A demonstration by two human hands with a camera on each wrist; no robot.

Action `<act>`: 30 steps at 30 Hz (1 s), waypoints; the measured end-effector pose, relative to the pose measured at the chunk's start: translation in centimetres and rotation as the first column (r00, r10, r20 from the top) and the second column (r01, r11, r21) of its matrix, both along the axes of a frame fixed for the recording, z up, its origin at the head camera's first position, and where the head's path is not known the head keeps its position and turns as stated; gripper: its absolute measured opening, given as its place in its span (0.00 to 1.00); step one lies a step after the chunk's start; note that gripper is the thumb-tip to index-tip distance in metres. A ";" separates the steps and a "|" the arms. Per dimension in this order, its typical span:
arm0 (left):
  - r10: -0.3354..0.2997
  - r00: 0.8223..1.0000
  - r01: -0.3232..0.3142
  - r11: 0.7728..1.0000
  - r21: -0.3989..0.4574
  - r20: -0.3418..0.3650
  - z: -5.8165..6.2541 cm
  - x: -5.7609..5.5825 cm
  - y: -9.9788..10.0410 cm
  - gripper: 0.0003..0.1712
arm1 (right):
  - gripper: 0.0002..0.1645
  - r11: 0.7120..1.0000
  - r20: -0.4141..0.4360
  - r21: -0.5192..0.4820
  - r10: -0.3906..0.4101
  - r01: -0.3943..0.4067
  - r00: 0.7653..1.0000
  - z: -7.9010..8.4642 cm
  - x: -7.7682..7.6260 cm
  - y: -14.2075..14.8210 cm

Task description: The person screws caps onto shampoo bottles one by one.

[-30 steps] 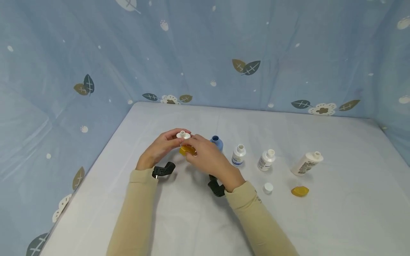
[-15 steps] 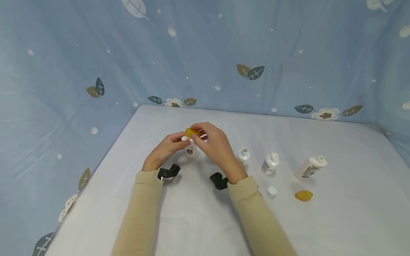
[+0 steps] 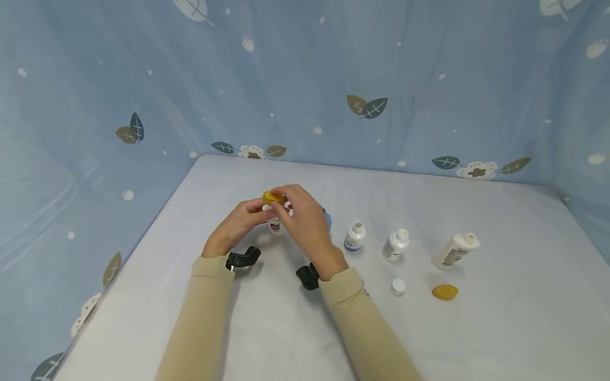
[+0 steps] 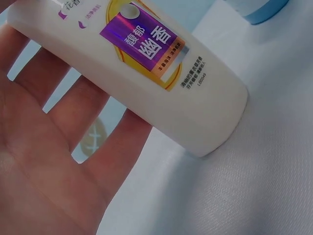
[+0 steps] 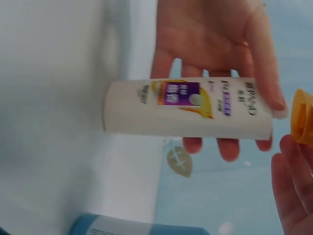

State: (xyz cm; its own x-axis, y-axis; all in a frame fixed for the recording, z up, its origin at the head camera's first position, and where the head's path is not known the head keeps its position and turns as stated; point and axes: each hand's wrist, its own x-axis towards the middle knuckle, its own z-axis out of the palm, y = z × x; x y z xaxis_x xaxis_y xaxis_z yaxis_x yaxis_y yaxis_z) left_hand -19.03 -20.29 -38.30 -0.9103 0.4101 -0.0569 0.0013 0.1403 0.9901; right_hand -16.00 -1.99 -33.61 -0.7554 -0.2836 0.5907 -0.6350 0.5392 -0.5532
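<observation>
My left hand (image 3: pixel 238 225) grips a white shampoo-style bottle (image 5: pixel 142 107) with a purple and yellow label, thumb across its shoulder and fingers behind it. In the left wrist view the base of the bottle (image 4: pixel 205 117) is close over the white tabletop. Fingers of my right hand (image 3: pixel 307 222) pinch a yellow cap (image 3: pixel 271 198) over the bottle's top. In the right wrist view a narrow gap shows between the cap (image 5: pixel 301 117) and the bottle's shoulder. The bottle's neck is hidden in the head view.
Partly behind my right hand stands a blue bottle (image 3: pixel 328 222). Further right are uncapped white bottles (image 3: pixel 355 238), (image 3: pixel 395 245) and a taller, uncapped white bottle (image 3: pixel 455 250). A white cap (image 3: pixel 397 287) and another yellow cap (image 3: pixel 445 292) lie in front. Blue patterned curtain (image 3: pixel 305 79) hangs behind.
The yellow cap has risen in my right hand from beside the bottle to above its neck, which was bare in view a second ago. My left hand has kept its grip on the bottle.
</observation>
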 end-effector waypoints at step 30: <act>0.034 0.998 -0.034 0.999 -0.004 -0.061 2.1 1.4 0.9 0.18 | 0.15 0.998 0.054 0.009 -0.066 0.066 0.996 -1.3 0.2 -1.0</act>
State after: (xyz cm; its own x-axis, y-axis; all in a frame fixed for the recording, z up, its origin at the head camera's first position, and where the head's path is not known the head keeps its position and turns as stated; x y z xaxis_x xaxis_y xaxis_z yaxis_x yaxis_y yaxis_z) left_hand -17.68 -19.42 -36.21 -0.9254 0.3790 -0.0029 0.0570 0.1467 0.9875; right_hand -15.82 -2.97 -34.90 -0.8034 -0.2361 0.5466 -0.5672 0.5826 -0.5820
